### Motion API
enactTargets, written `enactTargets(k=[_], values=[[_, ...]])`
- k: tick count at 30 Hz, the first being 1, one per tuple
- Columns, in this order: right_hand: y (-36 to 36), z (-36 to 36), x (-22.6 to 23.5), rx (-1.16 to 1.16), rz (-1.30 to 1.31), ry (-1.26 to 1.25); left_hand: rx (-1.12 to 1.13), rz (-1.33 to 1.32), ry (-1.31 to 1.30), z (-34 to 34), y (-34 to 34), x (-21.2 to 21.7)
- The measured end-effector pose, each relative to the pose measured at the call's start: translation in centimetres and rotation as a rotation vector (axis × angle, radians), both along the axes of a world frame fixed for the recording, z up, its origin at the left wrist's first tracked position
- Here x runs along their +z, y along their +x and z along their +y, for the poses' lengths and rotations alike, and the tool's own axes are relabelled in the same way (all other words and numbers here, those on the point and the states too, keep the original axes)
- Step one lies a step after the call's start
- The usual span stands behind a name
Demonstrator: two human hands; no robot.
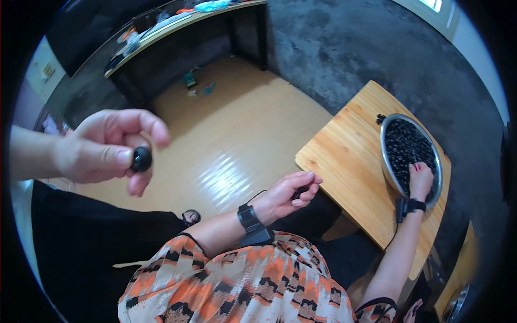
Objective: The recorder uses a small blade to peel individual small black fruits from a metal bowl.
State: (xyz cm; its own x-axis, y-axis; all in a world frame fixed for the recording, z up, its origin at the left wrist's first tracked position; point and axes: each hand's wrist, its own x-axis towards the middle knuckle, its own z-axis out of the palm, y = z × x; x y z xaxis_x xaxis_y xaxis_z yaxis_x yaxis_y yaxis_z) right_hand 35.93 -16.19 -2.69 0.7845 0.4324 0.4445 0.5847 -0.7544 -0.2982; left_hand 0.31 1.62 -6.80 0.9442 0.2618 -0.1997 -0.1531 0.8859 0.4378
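Observation:
My left hand (288, 195) is raised in front of my body, its fingers curled round a small black piece (300, 191) that is mostly hidden. Over at the right, my right hand (421, 180) reaches into a round metal bowl (386, 161) filled with many small black beads or rings (405, 141). Its fingers are closed together at the pieces, and what they pinch cannot be made out. At the far left, another person's hand (105, 151) holds up a shiny black ball (141, 159) between thumb and fingers.
The bowl stands on a wooden table (344, 145) with rounded corners. A few loose black pieces (381, 118) lie beside the bowl. A long cluttered table (177, 28) runs along the back wall, with small scraps (209, 88) on the floor near it. A metal bowl (458, 304) sits at lower right.

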Motion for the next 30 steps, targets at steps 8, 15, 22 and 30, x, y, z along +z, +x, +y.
enactTargets(k=[8,15,22,30], values=[[1.3,-0.1,-1.4,0.098,0.013,0.2,0.115,-0.101,-0.049,1.7,-1.6,1.5],[-1.6,-0.1,-1.7,0.288,0.179,0.558,0.233,-0.262,0.047,3.7,-6.3,4.5],[-10.6,2.2,0.0,0.49,0.377,0.71,0.325,-0.259,0.102,4.3,-8.7,5.3],[-16.3,2.1,-1.2,0.63,0.631,0.737,0.494,-0.557,0.208,3.2,-12.6,9.9]])
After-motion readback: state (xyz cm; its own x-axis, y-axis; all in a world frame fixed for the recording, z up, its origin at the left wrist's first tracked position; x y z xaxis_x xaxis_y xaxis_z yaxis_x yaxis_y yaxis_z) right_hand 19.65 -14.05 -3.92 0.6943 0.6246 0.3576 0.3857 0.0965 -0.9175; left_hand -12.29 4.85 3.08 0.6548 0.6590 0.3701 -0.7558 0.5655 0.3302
